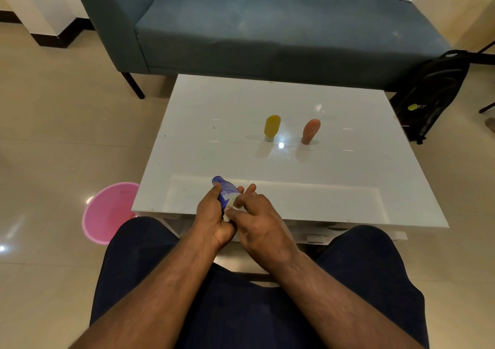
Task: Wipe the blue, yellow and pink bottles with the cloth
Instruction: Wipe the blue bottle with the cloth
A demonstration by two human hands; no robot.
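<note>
My left hand [213,216] grips the blue bottle [224,189], tilted with its rounded end pointing up and away, over the near edge of the white table [348,188]. My right hand [257,221] presses a small white cloth [231,210] against the bottle's lower part; most of the cloth is hidden under the fingers. The yellow bottle [272,127] and the pink bottle [310,131] stand cap-down side by side near the middle of the table, well beyond both hands.
A pink bucket [107,212] sits on the tiled floor left of the table. A blue sofa [254,27] runs along behind the table. A black backpack [431,91] leans at the right. My knees in dark trousers are close under the table's front edge.
</note>
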